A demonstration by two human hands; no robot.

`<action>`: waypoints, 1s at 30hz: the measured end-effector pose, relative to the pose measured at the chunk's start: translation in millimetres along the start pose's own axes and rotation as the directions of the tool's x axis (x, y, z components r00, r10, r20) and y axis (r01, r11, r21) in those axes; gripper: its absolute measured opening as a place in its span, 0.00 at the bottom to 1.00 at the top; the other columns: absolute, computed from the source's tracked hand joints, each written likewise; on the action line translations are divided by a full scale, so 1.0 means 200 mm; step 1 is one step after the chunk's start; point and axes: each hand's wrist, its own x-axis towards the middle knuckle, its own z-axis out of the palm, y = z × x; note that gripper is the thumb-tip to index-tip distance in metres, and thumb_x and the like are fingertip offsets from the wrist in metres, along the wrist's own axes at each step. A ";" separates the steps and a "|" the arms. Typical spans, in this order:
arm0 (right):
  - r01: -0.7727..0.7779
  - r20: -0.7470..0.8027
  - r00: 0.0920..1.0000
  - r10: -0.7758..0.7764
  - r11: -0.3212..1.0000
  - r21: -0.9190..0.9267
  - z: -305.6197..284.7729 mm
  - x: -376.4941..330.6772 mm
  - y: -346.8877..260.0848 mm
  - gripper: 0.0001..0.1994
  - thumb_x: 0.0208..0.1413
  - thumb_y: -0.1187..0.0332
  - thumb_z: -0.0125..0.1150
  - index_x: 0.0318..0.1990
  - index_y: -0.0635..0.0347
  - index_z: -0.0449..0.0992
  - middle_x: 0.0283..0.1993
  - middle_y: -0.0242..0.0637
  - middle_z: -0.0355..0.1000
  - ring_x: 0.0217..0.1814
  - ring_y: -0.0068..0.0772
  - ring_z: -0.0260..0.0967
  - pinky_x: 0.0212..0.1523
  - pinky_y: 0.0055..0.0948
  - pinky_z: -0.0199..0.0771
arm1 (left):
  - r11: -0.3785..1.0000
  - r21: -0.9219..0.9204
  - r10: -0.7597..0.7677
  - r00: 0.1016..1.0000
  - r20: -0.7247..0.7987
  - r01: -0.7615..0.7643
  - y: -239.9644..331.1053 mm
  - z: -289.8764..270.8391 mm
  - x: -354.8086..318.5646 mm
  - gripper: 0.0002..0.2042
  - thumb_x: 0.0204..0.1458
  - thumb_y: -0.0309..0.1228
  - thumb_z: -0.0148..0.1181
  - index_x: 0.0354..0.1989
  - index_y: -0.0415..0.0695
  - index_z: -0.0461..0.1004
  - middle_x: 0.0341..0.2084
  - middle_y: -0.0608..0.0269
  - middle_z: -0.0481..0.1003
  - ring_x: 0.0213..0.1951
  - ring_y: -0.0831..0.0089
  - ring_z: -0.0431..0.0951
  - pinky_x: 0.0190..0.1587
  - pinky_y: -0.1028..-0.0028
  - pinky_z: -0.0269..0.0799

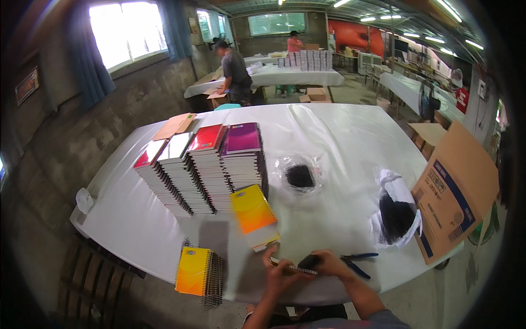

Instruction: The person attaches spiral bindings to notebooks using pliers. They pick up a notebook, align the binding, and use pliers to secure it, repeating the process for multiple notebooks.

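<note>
At the table's near edge, my left hand grips a notebook stood nearly edge-on, its spiral binding facing up. My right hand closes around a dark, rounded object against that binding; its kind is not clear. Just right of my right hand lie pliers with dark blue handles, jaws toward me. Beyond my left hand is a small pile topped by a yellow-orange notebook. Another stack of yellow-orange spiral notebooks sits at the near edge, further left.
Tall stacks of spiral notebooks stand at the left on the white-covered table. Clear plastic holds black coils; a white bag of black coils lies right. A cardboard box borders the right edge. A person works beyond.
</note>
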 end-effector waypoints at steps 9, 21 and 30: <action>0.002 0.049 0.999 -0.006 0.997 0.076 -0.03 0.05 -0.06 0.10 0.36 0.80 0.60 0.30 0.60 0.77 0.28 0.37 0.72 0.31 0.31 0.71 0.34 0.25 0.69 | 1.000 -0.013 -0.006 1.000 0.003 0.006 -0.05 0.03 -0.02 0.25 0.18 0.37 0.79 0.26 0.46 0.70 0.49 0.48 0.57 0.52 0.52 0.61 0.53 0.61 0.61; -0.033 0.109 0.994 -0.009 0.927 0.375 -0.06 0.08 -0.18 0.12 0.34 0.75 0.63 0.32 0.62 0.77 0.27 0.40 0.71 0.30 0.37 0.72 0.34 0.28 0.70 | 0.995 -0.059 -0.087 0.996 -0.034 0.085 -0.06 0.02 -0.03 0.28 0.19 0.36 0.79 0.30 0.46 0.68 0.47 0.49 0.57 0.51 0.55 0.60 0.47 0.63 0.65; 0.027 0.134 0.987 -0.086 0.921 0.388 -0.07 0.10 -0.24 0.12 0.35 0.77 0.62 0.32 0.63 0.75 0.28 0.41 0.70 0.30 0.39 0.70 0.32 0.30 0.69 | 0.993 -0.090 -0.085 0.995 -0.044 0.081 -0.04 0.01 0.00 0.37 0.13 0.40 0.80 0.34 0.42 0.62 0.43 0.50 0.59 0.50 0.54 0.61 0.49 0.61 0.63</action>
